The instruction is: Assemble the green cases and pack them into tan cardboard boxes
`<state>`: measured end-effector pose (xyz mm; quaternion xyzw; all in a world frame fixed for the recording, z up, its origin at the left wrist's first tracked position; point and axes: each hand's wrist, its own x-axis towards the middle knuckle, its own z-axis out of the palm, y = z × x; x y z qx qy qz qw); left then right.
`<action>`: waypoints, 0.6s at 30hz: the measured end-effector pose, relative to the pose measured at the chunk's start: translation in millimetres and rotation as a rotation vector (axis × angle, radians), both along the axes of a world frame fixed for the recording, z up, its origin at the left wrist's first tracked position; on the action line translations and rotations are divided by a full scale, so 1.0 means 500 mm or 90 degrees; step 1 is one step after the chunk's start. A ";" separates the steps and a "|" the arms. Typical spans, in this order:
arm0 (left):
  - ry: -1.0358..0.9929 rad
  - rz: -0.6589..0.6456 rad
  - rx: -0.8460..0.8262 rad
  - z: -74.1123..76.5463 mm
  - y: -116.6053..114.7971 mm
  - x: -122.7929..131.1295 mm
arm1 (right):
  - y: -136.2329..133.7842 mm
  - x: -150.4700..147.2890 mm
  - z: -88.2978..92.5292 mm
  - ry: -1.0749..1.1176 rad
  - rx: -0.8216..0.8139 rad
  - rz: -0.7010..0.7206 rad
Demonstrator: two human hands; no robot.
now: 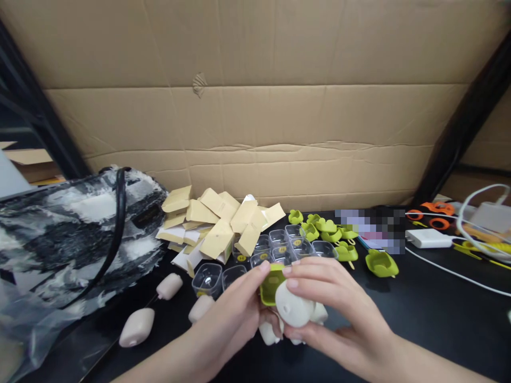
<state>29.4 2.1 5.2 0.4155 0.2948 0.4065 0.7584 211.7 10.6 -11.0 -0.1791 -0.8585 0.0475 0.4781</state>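
Note:
Between the thumb and fingers of my left hand (243,303) is a green plastic cup (270,287), its opening turned toward the right. My right hand (335,308) grips a white rounded piece (294,304) with a small nub, right beside the cup's opening; whether the two touch is unclear. More white pieces (270,331) lie on the table just below my hands, partly hidden by them. Pale pinkish rounded pieces (137,327) rest to the left. Clear square plastic cups (207,279) with yellow round stickers stand behind my hands.
Folded tan cartons (217,239) are heaped behind the clear cups. Several green flower-shaped caps (327,227) and a green cup (382,263) lie to the right. A furry black-and-white bag (80,229) fills the left. White charger (429,238), cables and orange scissors (437,213) sit far right.

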 end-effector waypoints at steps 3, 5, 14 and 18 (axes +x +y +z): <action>-0.048 -0.053 -0.006 -0.007 0.009 0.018 | 0.007 0.007 -0.003 -0.015 0.008 -0.048; -0.026 -0.070 0.009 -0.013 0.016 0.024 | 0.013 0.013 -0.007 -0.013 0.002 -0.079; -0.072 0.016 0.000 -0.043 -0.003 0.025 | 0.010 0.009 -0.008 -0.038 0.013 -0.050; -0.090 0.003 0.004 -0.045 -0.016 0.027 | -0.001 0.001 -0.004 -0.049 0.041 -0.025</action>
